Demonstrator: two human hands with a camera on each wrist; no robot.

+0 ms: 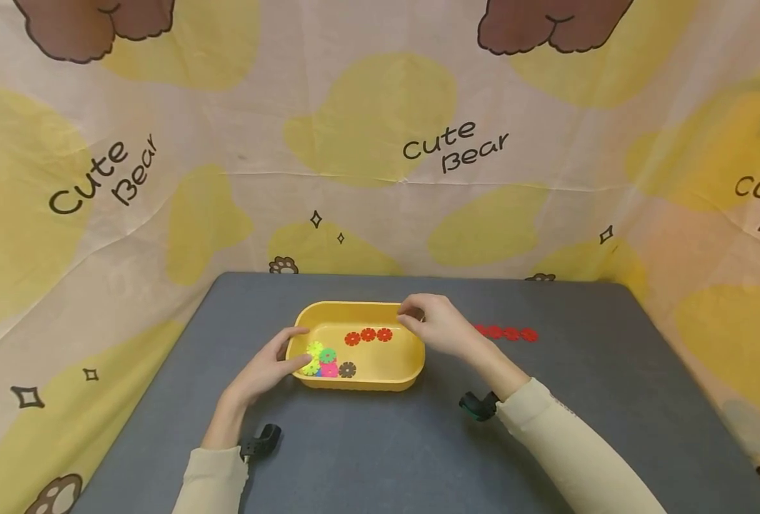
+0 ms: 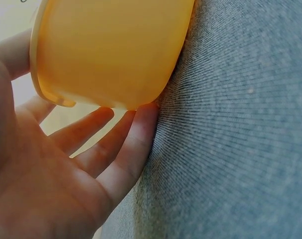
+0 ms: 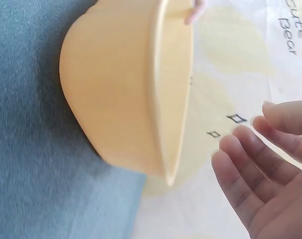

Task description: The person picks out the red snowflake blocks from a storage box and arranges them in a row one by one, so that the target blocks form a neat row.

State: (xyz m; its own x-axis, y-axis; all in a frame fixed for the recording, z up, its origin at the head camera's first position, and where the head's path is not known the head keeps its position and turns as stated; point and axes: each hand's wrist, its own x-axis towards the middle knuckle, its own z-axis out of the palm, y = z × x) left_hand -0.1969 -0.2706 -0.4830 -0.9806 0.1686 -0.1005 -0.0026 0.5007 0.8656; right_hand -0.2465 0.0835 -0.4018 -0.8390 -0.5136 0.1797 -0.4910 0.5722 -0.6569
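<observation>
- Left hand (image 1: 268,368) clamped on left end of yellow tray (image 1: 380,359): thumb over the rim, other fingers along the outer wall.
- Right hand (image 1: 438,325) above tray's right end; fingers loosely bent, thumb tip near index, clear of the wall in the right wrist view.
- Tray sits upright on gray counter (image 1: 367,453).
- Three red discs (image 1: 368,335) in a row inside, toward the far wall.
- Mixed-color pile (image 1: 328,355) in tray's near-left corner, dark brownish disc (image 1: 348,370) just beside it.
- More red discs (image 1: 511,333) lined up right of tray; forearm probably hides part of that row.
</observation>
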